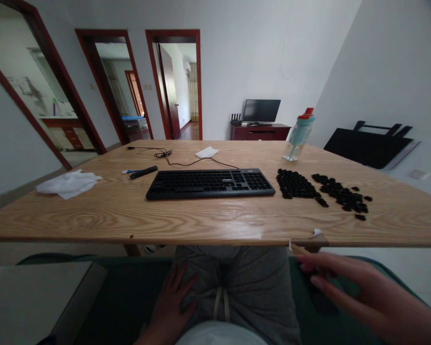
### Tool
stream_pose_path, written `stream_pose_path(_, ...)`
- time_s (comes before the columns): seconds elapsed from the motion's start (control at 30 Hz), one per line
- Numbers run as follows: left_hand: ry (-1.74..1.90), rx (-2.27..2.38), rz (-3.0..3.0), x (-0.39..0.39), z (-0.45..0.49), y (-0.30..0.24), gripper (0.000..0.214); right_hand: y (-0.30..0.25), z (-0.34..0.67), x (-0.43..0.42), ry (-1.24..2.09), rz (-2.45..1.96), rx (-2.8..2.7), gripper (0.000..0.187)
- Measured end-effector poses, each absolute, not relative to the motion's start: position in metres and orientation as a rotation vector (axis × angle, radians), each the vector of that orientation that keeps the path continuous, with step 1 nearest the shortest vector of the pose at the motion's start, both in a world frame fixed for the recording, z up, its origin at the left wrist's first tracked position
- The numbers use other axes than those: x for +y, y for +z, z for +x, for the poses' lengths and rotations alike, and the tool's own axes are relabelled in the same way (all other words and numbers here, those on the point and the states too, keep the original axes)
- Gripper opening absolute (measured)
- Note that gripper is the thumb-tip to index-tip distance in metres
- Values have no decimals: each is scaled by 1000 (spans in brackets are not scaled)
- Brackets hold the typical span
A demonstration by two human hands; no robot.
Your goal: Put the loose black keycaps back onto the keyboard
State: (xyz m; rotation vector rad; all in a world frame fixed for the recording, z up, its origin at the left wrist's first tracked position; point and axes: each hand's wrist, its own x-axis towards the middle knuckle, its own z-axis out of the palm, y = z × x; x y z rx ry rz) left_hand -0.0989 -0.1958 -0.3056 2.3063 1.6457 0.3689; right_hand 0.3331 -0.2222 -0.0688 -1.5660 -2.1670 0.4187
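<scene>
Both hands are off the bench (201,220). L hand (172,299) lies flat & open on the gray-trousered thigh (251,278), holding nothing. R hand (348,282) is open too, fingers stretched toward a thin stick (299,248) w/ a pale tip at the bench's near edge; touching or just short, can't tell. On top: black keyboard (210,183) mid-bench, loose keycaps (319,191) to its right, water bottle (299,134) behind them. Reads as a reach stage, no key work yet. Taking the stick would need a fine fingertip pinch below the edge.
</scene>
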Motion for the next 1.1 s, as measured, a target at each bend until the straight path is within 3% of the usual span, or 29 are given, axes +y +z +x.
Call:
stream_pose_path(0.27, 338, 1660, 2304, -194, -96, -304, 60, -41, 362, -93, -395, -1829, -2233, 41)
stream_pose_path(0.57, 339, 1649, 2269, -202, -95, -298, 59, -29, 356, -66, -297, -1848, -2405, 25)
stream_pose_path(0.9, 158, 1311, 2311, -188, -81, -195, 47, -9, 314, -44, -229, -1686, -2335, 18)
stream_pose_path(1.1, 102, 1264, 2302, -197, -81, -234, 39, -16, 329, -72, -85, -1563, -2132, 24)
